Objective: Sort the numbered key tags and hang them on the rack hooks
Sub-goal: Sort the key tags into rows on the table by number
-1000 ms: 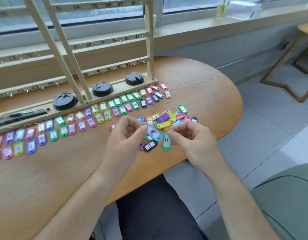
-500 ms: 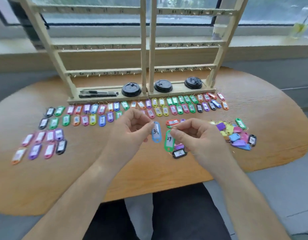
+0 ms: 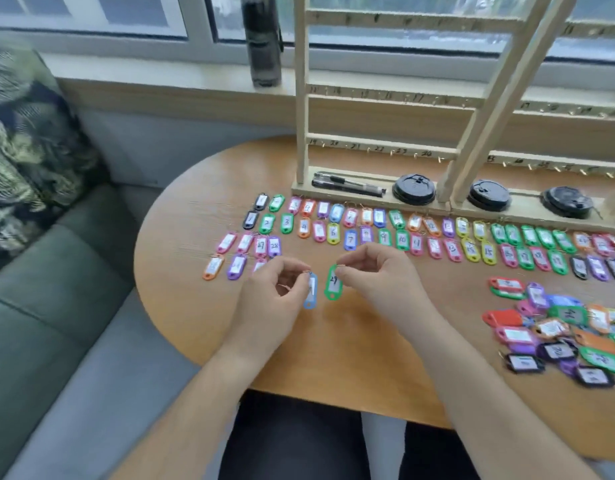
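Observation:
My left hand (image 3: 276,292) pinches the ring of a blue key tag (image 3: 311,292), which hangs just above the wooden table (image 3: 333,344). Beside it my right hand (image 3: 375,271) pinches the ring of a green tag numbered 29 (image 3: 333,284). Rows of sorted coloured tags (image 3: 403,233) lie flat in front of the wooden rack (image 3: 378,154), whose numbered hooks carry nothing. A short group of tags with 27 and 28 (image 3: 247,251) lies at the left, partly hidden by my left hand. An unsorted pile of tags (image 3: 558,334) sits at the right.
On the rack's base lie black pens (image 3: 347,185) and three black cup lids (image 3: 414,189). A dark bottle (image 3: 264,39) stands on the window sill. A grey sofa with a patterned cushion (image 3: 29,140) is left of the table.
My view has swung left, so the pile now lies far right. Both hands, still holding the blue and green tags, have moved left toward the group with 27 and 28.

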